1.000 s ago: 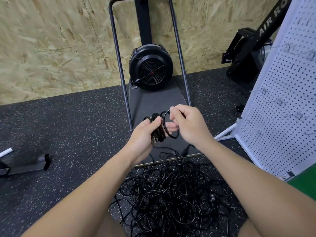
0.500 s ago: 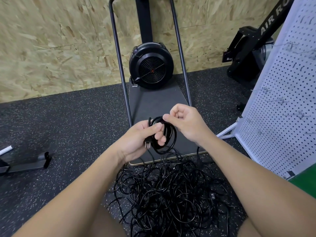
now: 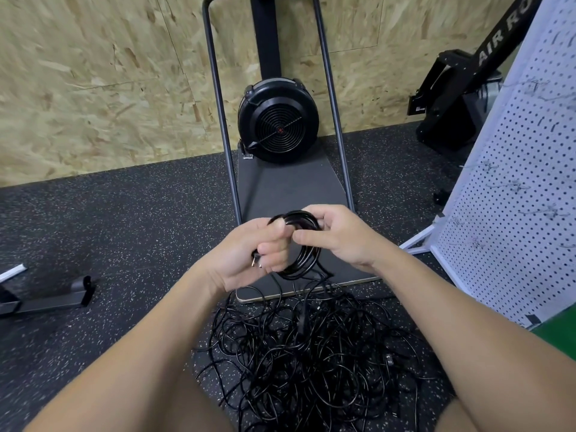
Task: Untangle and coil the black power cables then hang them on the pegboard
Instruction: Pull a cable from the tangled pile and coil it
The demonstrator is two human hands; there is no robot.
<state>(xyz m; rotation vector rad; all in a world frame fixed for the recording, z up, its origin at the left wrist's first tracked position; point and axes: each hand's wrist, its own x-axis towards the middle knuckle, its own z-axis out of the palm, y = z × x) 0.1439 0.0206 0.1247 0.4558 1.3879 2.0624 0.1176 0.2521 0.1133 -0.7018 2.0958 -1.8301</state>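
A small coil of black power cable (image 3: pixel 304 254) hangs between my hands above the floor. My left hand (image 3: pixel 252 254) grips the coil's left side, and the plug's two metal pins (image 3: pixel 257 262) stick out below its fingers. My right hand (image 3: pixel 339 235) pinches the top and right side of the coil. From the coil a strand drops into a big tangled heap of black cables (image 3: pixel 311 353) on the floor between my arms. The white pegboard (image 3: pixel 523 188) stands at the right with wire hooks on it.
A black fan-wheel exercise machine (image 3: pixel 279 120) on a grey base plate (image 3: pixel 290 188) stands straight ahead against the chipboard wall. Another black machine (image 3: pixel 461 98) sits behind the pegboard. A grey metal foot (image 3: pixel 59 294) lies at the left on the speckled rubber floor.
The coil has gained loops and grown tighter. My right hand has brought the cable round onto the coil in my left hand, and both hands have drawn closer together.
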